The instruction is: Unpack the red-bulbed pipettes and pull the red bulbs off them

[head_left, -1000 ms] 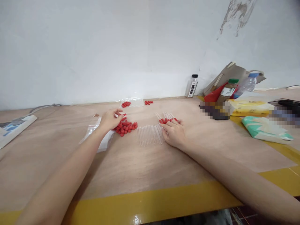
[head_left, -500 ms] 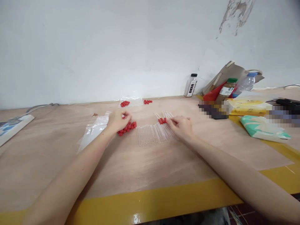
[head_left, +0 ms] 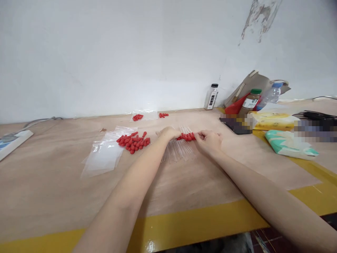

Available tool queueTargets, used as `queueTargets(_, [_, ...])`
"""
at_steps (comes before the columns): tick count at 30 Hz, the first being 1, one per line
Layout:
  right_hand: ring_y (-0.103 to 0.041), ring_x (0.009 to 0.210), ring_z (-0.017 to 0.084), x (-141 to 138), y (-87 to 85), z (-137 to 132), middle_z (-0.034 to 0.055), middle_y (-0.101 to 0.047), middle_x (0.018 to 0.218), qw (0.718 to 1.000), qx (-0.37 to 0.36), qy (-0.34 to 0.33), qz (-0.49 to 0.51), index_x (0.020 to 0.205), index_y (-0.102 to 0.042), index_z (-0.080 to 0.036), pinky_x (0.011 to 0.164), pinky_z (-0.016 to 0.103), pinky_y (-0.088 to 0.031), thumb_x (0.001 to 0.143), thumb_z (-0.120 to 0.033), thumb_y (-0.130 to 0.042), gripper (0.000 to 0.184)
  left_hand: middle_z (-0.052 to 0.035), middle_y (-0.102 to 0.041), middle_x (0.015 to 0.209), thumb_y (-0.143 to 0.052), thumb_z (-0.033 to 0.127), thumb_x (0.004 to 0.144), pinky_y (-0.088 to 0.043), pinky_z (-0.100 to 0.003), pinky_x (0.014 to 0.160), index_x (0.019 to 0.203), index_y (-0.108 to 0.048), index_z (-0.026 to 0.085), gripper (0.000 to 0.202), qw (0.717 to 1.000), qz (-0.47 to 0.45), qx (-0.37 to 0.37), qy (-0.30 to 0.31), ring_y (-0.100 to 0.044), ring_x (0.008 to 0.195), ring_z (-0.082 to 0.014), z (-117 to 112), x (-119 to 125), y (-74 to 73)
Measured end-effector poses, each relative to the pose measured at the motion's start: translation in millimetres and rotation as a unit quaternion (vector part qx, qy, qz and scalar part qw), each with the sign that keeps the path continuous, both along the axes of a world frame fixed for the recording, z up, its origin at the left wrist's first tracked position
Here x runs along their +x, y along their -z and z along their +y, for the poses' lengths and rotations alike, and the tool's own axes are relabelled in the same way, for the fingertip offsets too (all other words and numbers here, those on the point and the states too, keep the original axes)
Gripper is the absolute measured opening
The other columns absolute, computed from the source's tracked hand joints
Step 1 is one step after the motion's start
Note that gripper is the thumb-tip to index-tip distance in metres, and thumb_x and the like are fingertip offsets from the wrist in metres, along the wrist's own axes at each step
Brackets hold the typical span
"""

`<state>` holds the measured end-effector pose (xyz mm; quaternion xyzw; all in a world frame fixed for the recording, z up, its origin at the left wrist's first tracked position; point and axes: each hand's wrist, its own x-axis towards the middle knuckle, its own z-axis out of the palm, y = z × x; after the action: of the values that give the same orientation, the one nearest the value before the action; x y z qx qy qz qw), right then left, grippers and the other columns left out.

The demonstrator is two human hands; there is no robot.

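Note:
A row of clear thin tubes (head_left: 175, 153) lies side by side on the table, with several red rubber bulbs (head_left: 187, 137) across their far part. My left hand (head_left: 168, 133) reaches over the tubes, its fingers closed on a red bulb at the row's left end. At the right end, my right hand (head_left: 210, 140) pinches another red bulb between thumb and fingertips. To the left, a loose pile of red bulbs (head_left: 133, 141) lies partly on clear plastic bags (head_left: 101, 160). My left hand hides some tube ends.
Two small groups of red bulbs (head_left: 137, 117) lie near the wall, one on a plastic bag. A power strip (head_left: 18, 142) is at far left. At right are a black-capped bottle (head_left: 211, 96), a green-capped bottle (head_left: 250, 102), a yellow packet (head_left: 275, 121) and a green-white tissue pack (head_left: 291, 144).
My left hand has moved right from the bulb pile to the tube row, uncovering the pile. My right hand stays at the row's right side. The view has shifted slightly.

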<state>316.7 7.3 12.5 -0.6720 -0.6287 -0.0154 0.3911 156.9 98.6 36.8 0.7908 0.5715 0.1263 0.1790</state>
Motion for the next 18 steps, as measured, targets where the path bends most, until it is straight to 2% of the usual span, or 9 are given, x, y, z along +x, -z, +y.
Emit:
queueTargets(2, [-0.051,0.065,0.016,-0.9,-0.6,-0.7,0.0012,-0.061,0.060,1.000,0.006,0.004,-0.002,0.063,-0.066,-0.021,0.076,0.037,-0.023,0.077,-0.041,-0.046,0.031,-0.0094,-0.061,0.060,-0.062,0.033,0.065,-0.038,-0.035,0.076,0.051,-0.056,0.009,0.028,0.996,0.037,-0.045,-0.061,-0.058,0.079,-0.0217,1.5,3.5,-1.3])
queueTargets(5, [-0.052,0.066,0.016,-0.9,-0.4,-1.4,0.0006,-0.060,0.060,1.000,0.014,0.000,-0.004,0.063,-0.065,-0.021,0.077,0.037,-0.024,0.078,-0.041,-0.047,0.031,-0.0091,-0.062,0.060,-0.061,0.030,0.065,-0.039,-0.041,0.073,0.057,-0.059,0.012,0.020,0.989,0.069,-0.060,-0.118,-0.059,0.075,-0.0256,1.9,1.7,-9.6])
queueTargets(8, [-0.053,0.067,0.017,-1.4,0.6,-2.7,0.0012,-0.060,0.063,0.999,0.031,-0.022,0.004,0.065,-0.066,-0.021,0.076,0.035,-0.029,0.078,-0.038,-0.048,0.028,-0.0096,-0.063,0.062,-0.059,0.024,0.066,-0.041,-0.039,0.066,0.062,-0.060,0.013,0.012,0.987,0.076,-0.050,-0.133,-0.060,0.069,-0.0266,-5.2,-12.2,-24.8])
queueTargets(10, [-0.054,0.070,0.017,-3.6,1.6,-4.8,0.0030,-0.060,0.068,0.996,0.058,-0.066,0.016,0.071,-0.067,-0.020,0.073,0.033,-0.034,0.078,-0.036,-0.049,0.025,-0.0096,-0.065,0.070,-0.058,0.022,0.069,-0.041,-0.036,0.066,0.070,-0.061,0.013,0.009,0.989,0.070,-0.018,-0.126,-0.060,0.071,-0.0250,-19.3,-28.2,-34.1])
queueTargets(12, [-0.055,0.077,0.017,-8.1,2.4,-8.4,0.0059,-0.060,0.077,0.987,0.106,-0.123,0.020,0.083,-0.067,-0.018,0.072,0.031,-0.039,0.080,-0.036,-0.049,0.025,-0.0090,-0.065,0.086,-0.050,0.025,0.078,-0.040,-0.036,0.072,0.089,-0.059,0.016,0.017,0.991,0.054,0.045,-0.113,-0.060,0.081,-0.0238,-41.3,-48.4,-37.6])
queueTargets(14, [-0.054,0.090,0.019,-14.8,2.8,-13.6,0.0096,-0.059,0.094,0.972,0.163,-0.169,-0.001,0.101,-0.063,-0.016,0.079,0.031,-0.041,0.081,-0.037,-0.050,0.032,-0.0059,-0.064,0.095,-0.044,0.025,0.084,-0.034,-0.038,0.085,0.101,-0.053,0.020,0.020,0.988,0.040,0.122,-0.090,-0.057,0.093,-0.0218,-67.7,-70.7,-32.6])
queueTargets(16, [-0.050,0.104,0.022,-23.4,2.5,-20.2,0.0127,-0.054,0.113,0.955,0.206,-0.205,-0.059,0.117,-0.053,-0.016,0.087,0.035,-0.039,0.080,-0.041,-0.052,0.045,-0.0047,-0.065,0.095,-0.046,0.027,0.086,-0.029,-0.040,0.088,0.099,-0.055,0.020,0.017,0.960,0.022,0.280,0.003,-0.057,0.093,-0.0208,-93.2,-92.1,-20.6])
queueTargets(18, [-0.045,0.112,0.024,-33.0,1.7,-27.3,0.0124,-0.050,0.124,0.935,0.224,-0.240,-0.132,0.127,-0.045,-0.018,0.093,0.039,-0.034,0.080,-0.046,-0.052,0.054,-0.0043,-0.065,0.091,-0.045,0.028,0.088,-0.029,-0.040,0.086,0.093,-0.059,0.021,0.017,0.932,0.038,0.356,0.056,-0.057,0.091,-0.0202,-113.9,-109.4,-6.3])
